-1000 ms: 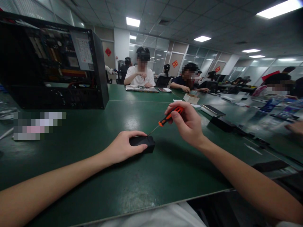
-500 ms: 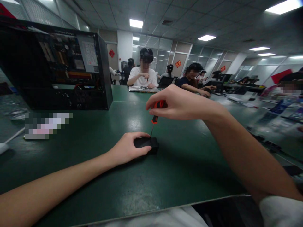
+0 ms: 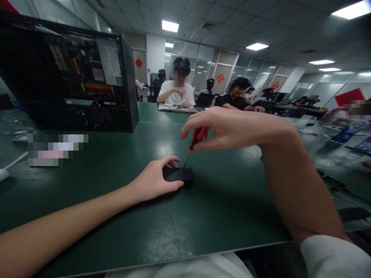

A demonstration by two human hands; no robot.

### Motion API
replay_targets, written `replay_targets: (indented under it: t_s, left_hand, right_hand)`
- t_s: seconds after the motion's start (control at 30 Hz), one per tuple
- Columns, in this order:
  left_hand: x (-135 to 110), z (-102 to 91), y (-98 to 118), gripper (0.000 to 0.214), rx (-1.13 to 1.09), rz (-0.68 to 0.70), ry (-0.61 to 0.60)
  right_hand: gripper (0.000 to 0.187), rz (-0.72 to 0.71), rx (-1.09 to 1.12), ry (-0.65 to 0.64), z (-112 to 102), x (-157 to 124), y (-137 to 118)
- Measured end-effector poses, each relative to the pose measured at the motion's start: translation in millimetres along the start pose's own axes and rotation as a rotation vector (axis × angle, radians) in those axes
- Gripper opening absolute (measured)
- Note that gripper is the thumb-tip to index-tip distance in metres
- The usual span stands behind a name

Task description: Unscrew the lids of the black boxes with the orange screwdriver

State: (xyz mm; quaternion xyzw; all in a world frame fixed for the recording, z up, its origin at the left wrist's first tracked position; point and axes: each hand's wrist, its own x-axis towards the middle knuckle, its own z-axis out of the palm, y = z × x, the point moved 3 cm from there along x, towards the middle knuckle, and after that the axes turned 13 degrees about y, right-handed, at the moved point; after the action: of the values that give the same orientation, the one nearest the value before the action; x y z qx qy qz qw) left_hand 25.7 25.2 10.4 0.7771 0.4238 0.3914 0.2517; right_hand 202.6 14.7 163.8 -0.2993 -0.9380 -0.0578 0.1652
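Observation:
A small black box [image 3: 179,176] lies flat on the green table [image 3: 203,216]. My left hand [image 3: 153,177] grips its left side, thumb in front and fingers curled over the back. My right hand [image 3: 223,127] hovers above it, fingers pinched round the orange-and-black handle of a small screwdriver [image 3: 194,141]. The screwdriver stands nearly upright, its thin tip resting on the top of the box near the back edge.
An open black computer case [image 3: 75,81] stands at the back left of the table. Other people sit at work across the table and to the right, with trays, phones and papers before them. A white cable end [image 3: 4,173] lies at the far left.
My right hand has risen from a low slant to above the box, bringing the screwdriver upright onto its top. My left hand keeps its hold on the box.

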Motion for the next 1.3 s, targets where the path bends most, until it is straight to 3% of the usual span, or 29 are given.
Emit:
replay_targets:
  t_s: [0.1,0.2,0.3,0.47,0.63,0.83,1.0,1.2,1.3]
  left_hand:
    - [-0.3,-1.4,1.2,0.049,0.032,0.013,-0.012]
    - [0.4,-2.2,2.5,0.04,0.051,0.012,-0.023]
    - [0.9,-2.2,3.1,0.039,0.041,0.001,-0.018]
    - [0.7,-1.1,2.0,0.039,0.029,0.004,-0.011]
    - [-0.4,-1.2,2.9,0.038,0.035,0.018,-0.002]
    - [-0.3,0.0,5.1,0.041,0.076,0.013,-0.005]
    - [0.5,-0.2,3.9,0.041,0.069,0.012,-0.011]
    - [1.3,-0.5,3.3,0.04,0.064,0.021,-0.035]
    - [1.2,-0.4,3.3,0.04,0.065,0.028,-0.038]
  right_hand:
    - [0.024,0.037,-0.019,0.008,1.1,0.0,1.3]
    - [0.026,-0.029,-0.031,0.032,1.1,0.1,-1.4]
    - [0.029,-0.074,-0.025,0.032,0.9,0.2,-4.1]
    - [0.025,0.001,0.008,0.038,3.3,3.1,-1.6]
    - [0.031,-0.1,-0.021,0.065,5.4,3.6,-1.9]
    - [0.022,0.013,-0.026,0.079,6.5,5.5,0.9]
    - [0.034,-0.064,0.017,0.061,5.2,5.0,0.5]
    - [0.022,0.075,-0.022,0.063,4.0,3.3,1.4]
    - [0.02,0.068,-0.021,0.078,3.4,3.5,-2.1]
